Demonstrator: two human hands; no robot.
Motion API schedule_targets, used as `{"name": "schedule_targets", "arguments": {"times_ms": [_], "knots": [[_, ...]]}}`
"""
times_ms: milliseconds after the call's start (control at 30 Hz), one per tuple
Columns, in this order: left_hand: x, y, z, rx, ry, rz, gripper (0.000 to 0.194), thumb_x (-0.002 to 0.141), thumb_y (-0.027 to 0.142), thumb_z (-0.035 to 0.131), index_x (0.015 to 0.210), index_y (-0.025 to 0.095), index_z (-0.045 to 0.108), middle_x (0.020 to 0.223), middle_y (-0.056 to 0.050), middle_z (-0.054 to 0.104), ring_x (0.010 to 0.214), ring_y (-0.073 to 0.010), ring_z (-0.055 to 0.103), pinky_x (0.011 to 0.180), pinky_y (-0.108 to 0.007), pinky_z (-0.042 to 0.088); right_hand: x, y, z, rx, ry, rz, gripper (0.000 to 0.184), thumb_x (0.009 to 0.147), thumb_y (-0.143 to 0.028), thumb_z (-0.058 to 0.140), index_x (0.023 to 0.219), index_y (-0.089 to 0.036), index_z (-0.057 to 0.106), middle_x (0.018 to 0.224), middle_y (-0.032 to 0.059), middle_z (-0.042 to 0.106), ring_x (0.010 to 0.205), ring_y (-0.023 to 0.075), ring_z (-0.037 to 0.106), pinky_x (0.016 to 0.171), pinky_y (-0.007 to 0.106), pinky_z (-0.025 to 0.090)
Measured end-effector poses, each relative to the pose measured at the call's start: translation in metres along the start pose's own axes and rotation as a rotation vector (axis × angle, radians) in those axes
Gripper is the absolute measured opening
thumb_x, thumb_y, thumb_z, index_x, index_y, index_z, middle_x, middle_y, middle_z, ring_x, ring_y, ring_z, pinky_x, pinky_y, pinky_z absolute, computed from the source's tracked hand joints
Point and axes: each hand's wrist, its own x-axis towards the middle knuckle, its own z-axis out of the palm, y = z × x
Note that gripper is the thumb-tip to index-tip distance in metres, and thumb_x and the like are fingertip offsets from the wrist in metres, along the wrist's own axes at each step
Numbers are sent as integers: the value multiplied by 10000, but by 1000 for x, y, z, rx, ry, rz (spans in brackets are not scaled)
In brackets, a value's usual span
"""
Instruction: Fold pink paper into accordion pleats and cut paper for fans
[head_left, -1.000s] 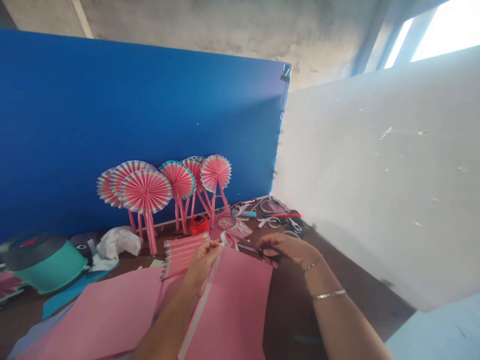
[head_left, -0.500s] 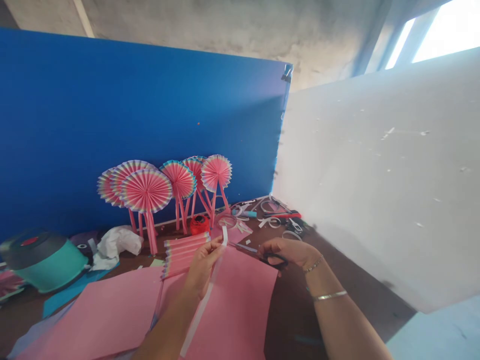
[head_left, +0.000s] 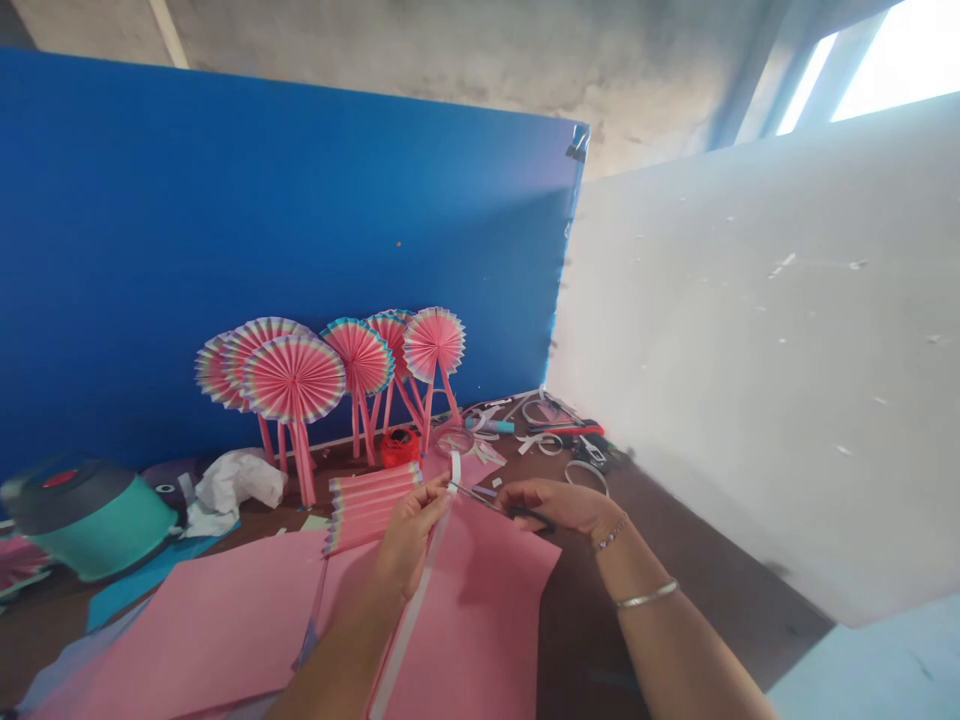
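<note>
My left hand (head_left: 409, 535) pinches a long white paper strip (head_left: 409, 625) that runs down toward me over a pink paper sheet (head_left: 480, 620). My right hand (head_left: 559, 505) grips black-handled scissors (head_left: 495, 503), whose blades point left and meet the strip's top end just above my left fingers. A folded pink pleated paper stack (head_left: 371, 505) lies just left of my left hand.
Several pink pleated paper fans on sticks (head_left: 330, 370) lean against a blue board (head_left: 225, 220). A white board (head_left: 750, 340) walls the right side. A teal container with a dark lid (head_left: 86, 515), crumpled white paper (head_left: 236, 480), red thread (head_left: 397, 450) and scraps and strips (head_left: 555, 430) sit on the brown table.
My right hand moved the scissors left until the blades reached the strip's top end. My left hand lifted the strip a little; the curled end now stands upright.
</note>
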Motion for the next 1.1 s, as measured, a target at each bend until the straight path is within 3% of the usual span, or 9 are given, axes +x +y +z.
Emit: {"name": "schedule_targets", "arguments": {"times_ms": [233, 500, 600, 733, 900, 1100], "knots": [[-2, 2, 1, -126, -46, -122, 253, 546, 370, 775, 601, 187, 607, 552, 33, 565, 654, -151, 582, 664, -254, 420, 1, 5, -2, -55, 37, -32, 317, 759, -429, 654, 947, -179, 601, 835, -5, 518, 686, 87, 417, 592, 200, 359], [-6, 8, 3, -228, -120, -215, 225, 539, 287, 805, 608, 153, 637, 574, 26, 603, 512, -87, 519, 598, -222, 396, -5, 0, -7, -21, 82, 99, 369, 677, -369, 734, 984, -183, 649, 893, 19, 578, 716, 98, 491, 617, 211, 403], [-7, 8, 4, -224, -91, -203, 245, 535, 299, 809, 590, 160, 614, 555, 36, 585, 506, -81, 505, 567, -208, 378, -3, -1, -5, -20, 80, 83, 393, 668, -388, 742, 994, -185, 658, 923, 27, 594, 742, 108, 512, 656, 226, 423], [-6, 8, 4, -156, -10, -124, 264, 534, 336, 804, 572, 181, 593, 574, 24, 593, 632, -133, 577, 626, -222, 397, 1, -7, 2, -9, 70, 30, 376, 731, -421, 692, 1021, -187, 641, 923, 29, 591, 731, 103, 503, 613, 210, 411], [-5, 6, 7, -50, 51, 0, 227, 546, 361, 773, 576, 199, 616, 868, -51, 688, 999, -231, 576, 808, -274, 405, 2, -16, 6, -103, 74, -14, 341, 767, -427, 657, 1003, -183, 629, 891, 20, 580, 711, 101, 481, 606, 209, 404], [-2, 2, 7, -10, 70, 11, 176, 566, 327, 737, 574, 198, 618, 997, -64, 684, 1101, -231, 533, 914, -299, 361, 3, -17, 7, -110, 86, 8, 357, 763, -443, 650, 1002, -180, 618, 873, 14, 564, 700, 96, 469, 615, 211, 409]]}}
